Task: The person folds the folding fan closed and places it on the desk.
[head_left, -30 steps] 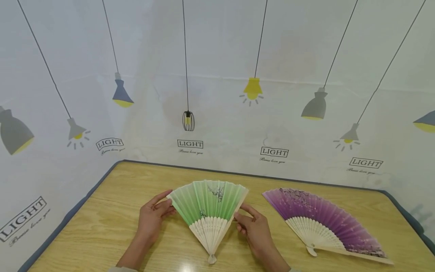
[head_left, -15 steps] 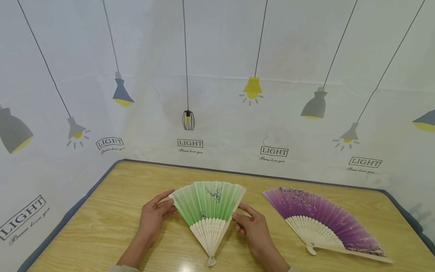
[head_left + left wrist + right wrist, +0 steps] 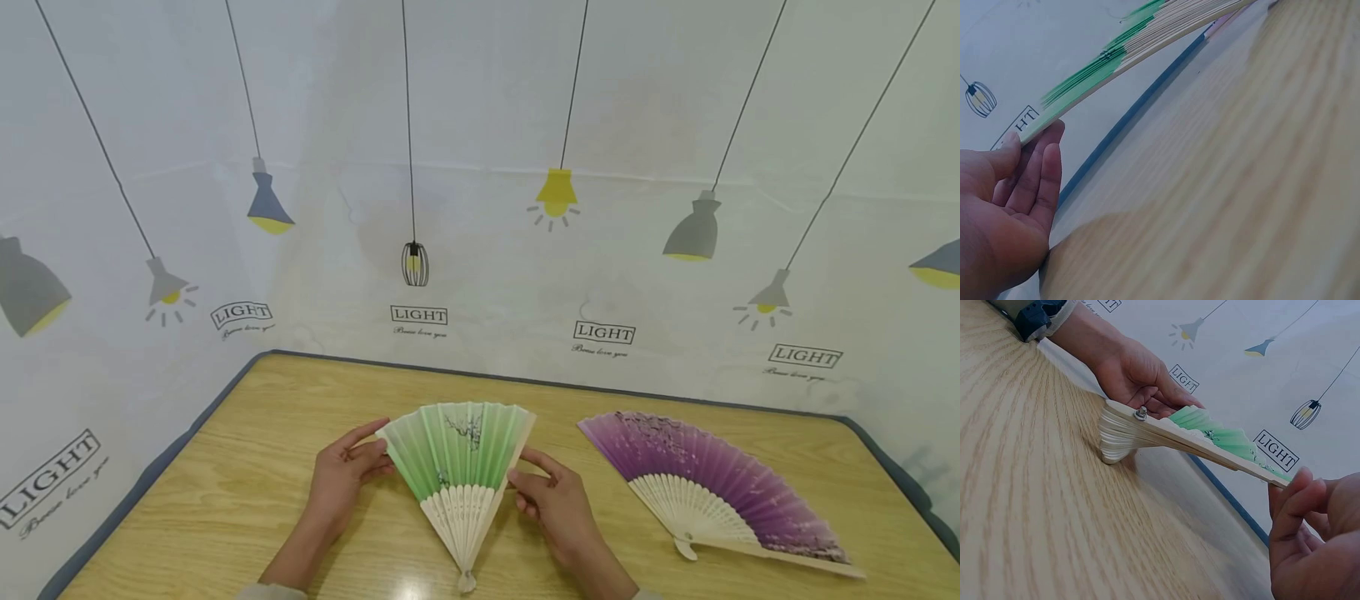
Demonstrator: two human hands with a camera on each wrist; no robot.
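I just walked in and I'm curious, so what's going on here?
A person's left hand and right hand each pinch an outer edge of a green pleated folding fan with pale ribs, holding it partly spread. To its right, a purple pleated folding fan lies spread wider on the light wood-grain table, with neither hand on it.

Wooden table (image 3: 225, 475) with blue edging (image 3: 160, 467); purple fan (image 3: 727, 479) spread on the table; white backdrop (image 3: 487, 250) printed with lamps (image 3: 556, 193) behind the table.
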